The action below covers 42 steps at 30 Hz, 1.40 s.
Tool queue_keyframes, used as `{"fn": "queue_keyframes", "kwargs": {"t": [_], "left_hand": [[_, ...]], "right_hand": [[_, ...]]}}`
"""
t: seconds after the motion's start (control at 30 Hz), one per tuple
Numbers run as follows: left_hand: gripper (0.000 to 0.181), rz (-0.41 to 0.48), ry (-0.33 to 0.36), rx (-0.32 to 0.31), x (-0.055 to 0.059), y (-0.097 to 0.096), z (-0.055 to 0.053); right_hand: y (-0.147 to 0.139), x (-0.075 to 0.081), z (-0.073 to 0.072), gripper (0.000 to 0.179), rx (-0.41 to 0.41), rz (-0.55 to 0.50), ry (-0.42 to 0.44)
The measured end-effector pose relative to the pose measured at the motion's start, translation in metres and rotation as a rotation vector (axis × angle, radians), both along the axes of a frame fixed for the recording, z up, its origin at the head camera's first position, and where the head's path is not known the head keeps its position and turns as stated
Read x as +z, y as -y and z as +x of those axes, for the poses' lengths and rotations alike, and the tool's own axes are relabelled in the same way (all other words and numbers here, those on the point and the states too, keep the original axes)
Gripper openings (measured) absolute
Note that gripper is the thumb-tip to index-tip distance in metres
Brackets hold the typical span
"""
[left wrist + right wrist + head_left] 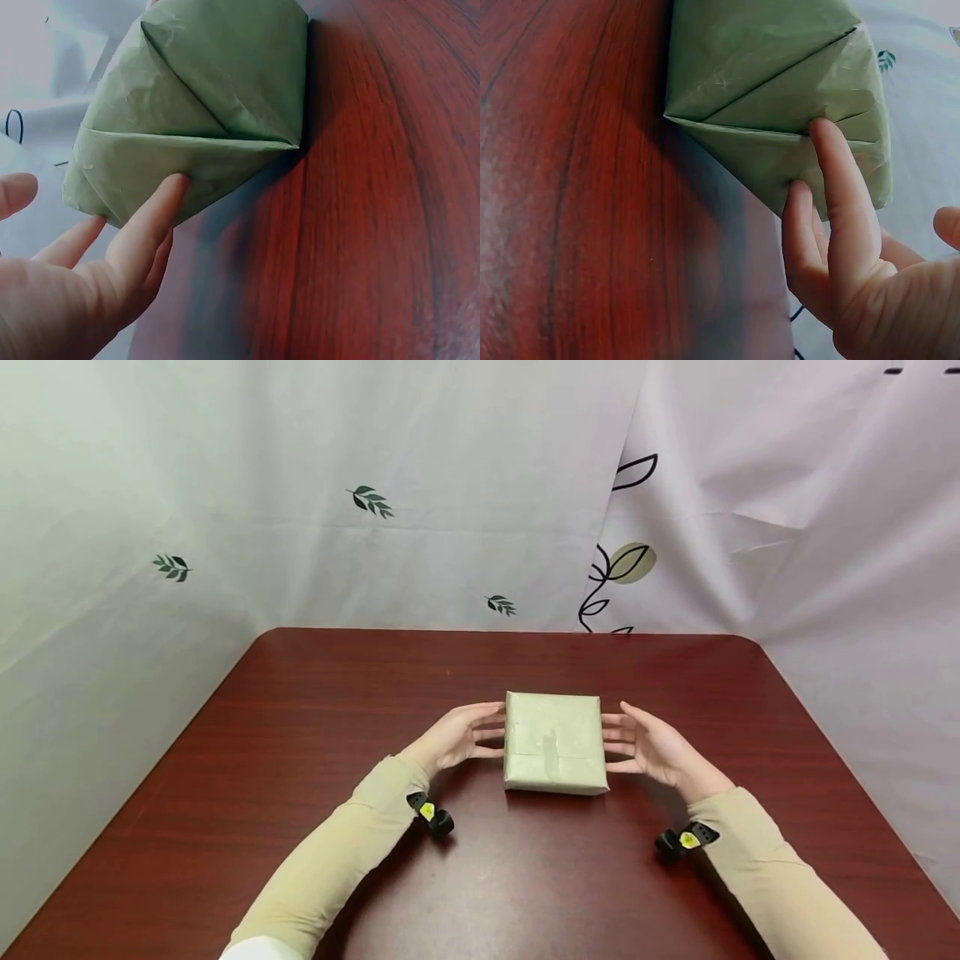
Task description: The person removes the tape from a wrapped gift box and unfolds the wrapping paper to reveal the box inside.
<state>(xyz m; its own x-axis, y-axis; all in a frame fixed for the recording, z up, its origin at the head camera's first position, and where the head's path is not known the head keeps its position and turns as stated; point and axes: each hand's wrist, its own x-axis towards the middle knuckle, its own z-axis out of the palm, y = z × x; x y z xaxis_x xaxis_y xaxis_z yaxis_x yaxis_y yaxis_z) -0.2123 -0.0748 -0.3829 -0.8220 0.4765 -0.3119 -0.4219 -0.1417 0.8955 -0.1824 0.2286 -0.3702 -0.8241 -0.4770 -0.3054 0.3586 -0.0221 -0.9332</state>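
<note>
A square box wrapped in pale green paper [555, 735] sits on the table, with a strip of tape on its top. My left hand [459, 735] is at its left side, fingers spread and nearly straight, tips at the paper. On the opposite side my right hand [658, 750] mirrors it, thumb held up and apart from the box. Folded triangular flaps of the wrapping [180, 142] show in the left wrist view, one fingertip against the lower flap. In the right wrist view, fingertips [823, 127] meet the folded end of the wrapped box [772, 67].
The reddish-brown wooden table [375, 668] has rounded far corners. Behind it and along both sides hangs a pale curtain [450, 452] printed with leaves. Each sleeve carries a small black wrist camera, one on the left [438, 821] and one on the right [670, 845].
</note>
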Motion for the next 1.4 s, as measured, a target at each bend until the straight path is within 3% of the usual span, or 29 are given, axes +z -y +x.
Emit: {"fn": "queue_keyframes", "kwargs": {"t": [0.3, 0.6, 0.83, 1.2, 1.4], "left_hand": [[0.048, 0.008, 0.065, -0.012, -0.007, 0.002, -0.003], [0.043, -0.042, 0.04, 0.043, -0.009, -0.002, -0.003], [0.04, -0.051, 0.025, 0.054, -0.001, -0.001, 0.0], [0.044, -0.084, -0.179, 0.059, 0.023, -0.003, 0.004], [0.04, -0.18, -0.318, 0.035, 0.031, -0.014, 0.008]], "right_hand": [[0.003, -0.01, -0.003, 0.069, -0.022, 0.051, 0.035], [0.001, -0.017, -0.004, 0.048, -0.049, 0.04, 0.036], [0.0, -0.017, -0.005, 0.027, -0.04, 0.058, 0.001], [-0.001, -0.008, -0.003, 0.019, -0.089, 0.122, -0.071], [0.001, -0.004, -0.001, 0.017, -0.12, 0.136, -0.145]]}}
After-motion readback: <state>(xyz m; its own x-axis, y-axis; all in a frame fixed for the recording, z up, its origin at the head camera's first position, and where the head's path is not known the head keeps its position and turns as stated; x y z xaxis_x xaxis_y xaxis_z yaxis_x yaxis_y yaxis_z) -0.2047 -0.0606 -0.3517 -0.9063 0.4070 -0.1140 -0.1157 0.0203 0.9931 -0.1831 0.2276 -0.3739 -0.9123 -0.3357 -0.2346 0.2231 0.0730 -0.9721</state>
